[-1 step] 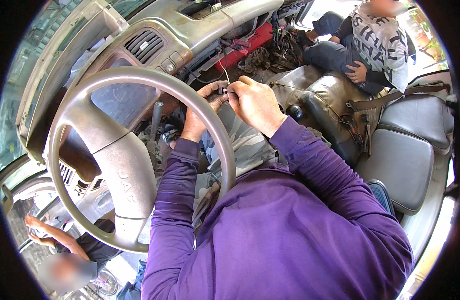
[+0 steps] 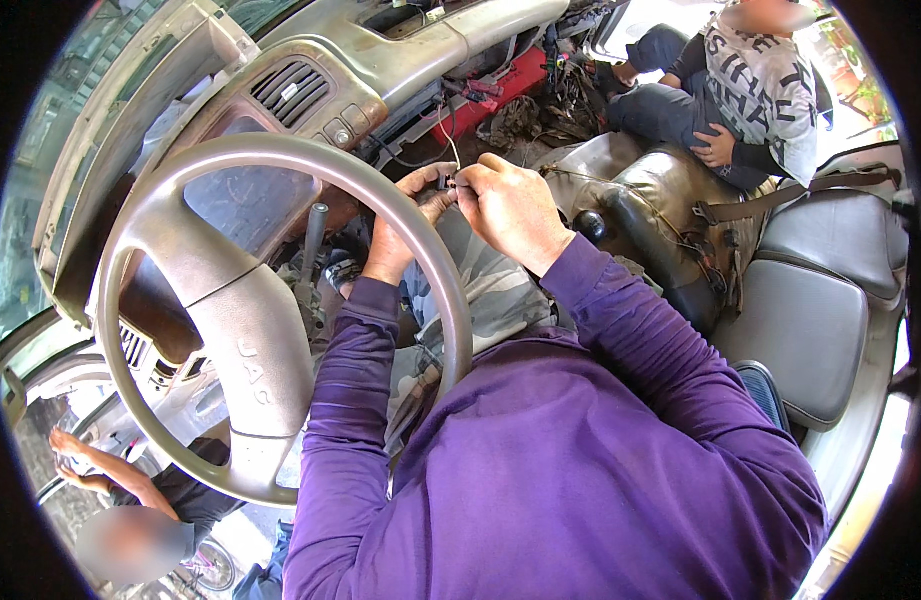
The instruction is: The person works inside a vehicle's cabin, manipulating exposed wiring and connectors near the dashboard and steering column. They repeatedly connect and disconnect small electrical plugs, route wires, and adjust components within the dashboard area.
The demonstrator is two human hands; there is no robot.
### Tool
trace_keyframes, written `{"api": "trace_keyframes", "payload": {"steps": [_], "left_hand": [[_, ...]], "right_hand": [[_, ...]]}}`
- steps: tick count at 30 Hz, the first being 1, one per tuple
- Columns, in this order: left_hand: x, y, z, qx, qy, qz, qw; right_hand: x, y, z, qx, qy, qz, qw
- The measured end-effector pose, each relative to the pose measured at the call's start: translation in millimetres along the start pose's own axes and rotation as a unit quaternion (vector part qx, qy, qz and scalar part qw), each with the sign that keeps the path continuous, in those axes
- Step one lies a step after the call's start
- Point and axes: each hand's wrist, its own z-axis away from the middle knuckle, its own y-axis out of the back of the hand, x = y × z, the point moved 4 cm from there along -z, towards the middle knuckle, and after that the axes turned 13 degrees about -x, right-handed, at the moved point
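My left hand [image 2: 402,235] reaches past the steering wheel rim [image 2: 443,255] and pinches a small black connector [image 2: 445,182] between thumb and fingertips. Close against it, my right hand [image 2: 513,205] is closed at the connector's right side. Its fingertips meet there, and what lies between them is too small to make out. A thin pale wire [image 2: 454,140] rises from this spot toward the opened dashboard. Both hands are held over my lap, just right of the wheel. The fingers hide most of the connector.
A gear knob [image 2: 588,224] stands right of my hands, beside a worn engine cover [image 2: 670,195]. Red casing [image 2: 510,85] and loose wiring show under the dashboard [image 2: 400,55]. Someone sits at the far right [image 2: 755,95]; another person's arm [image 2: 130,475] is outside, lower left.
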Motion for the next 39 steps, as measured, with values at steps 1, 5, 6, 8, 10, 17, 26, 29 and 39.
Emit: {"api": "trace_keyframes", "payload": {"steps": [1,5,6,8,10,17,26,29,39], "left_hand": [[-0.6,0.6,-0.1,-0.002,-0.006,0.002,1.000],[-3.0,5.0,-4.3,-0.003,-0.015,-0.014,1.000],[-3.2,6.7,-5.8,-0.002,-0.013,-0.024,1.000],[-6.8,8.5,-5.6,0.000,-0.017,-0.024,1.000],[-6.2,9.0,-5.9,0.001,-0.022,-0.035,0.999],[-2.7,9.3,-7.3,0.006,-0.043,-0.067,0.997],[-5.0,9.2,-6.8,0.007,-0.042,-0.069,0.997],[-4.5,9.8,-6.2,0.011,-0.044,-0.092,0.995],[-6.7,10.4,-6.5,0.010,-0.046,-0.088,0.995]], "right_hand": [[-0.3,-0.9,0.5,-0.001,0.003,-0.003,1.000],[0.7,0.3,-3.3,0.002,0.005,0.010,1.000],[1.7,1.2,-5.5,0.006,0.005,0.008,1.000],[2.6,2.2,-6.0,0.011,0.002,0.002,1.000],[2.9,-0.1,-7.3,0.001,0.006,0.007,1.000],[3.1,2.0,-8.6,0.011,-0.005,-0.008,1.000],[2.5,-0.8,-8.6,-0.008,0.002,-0.009,1.000],[2.0,-1.3,-8.5,-0.010,0.004,-0.001,1.000],[1.2,-0.6,-8.1,-0.012,-0.010,-0.012,1.000]]}}
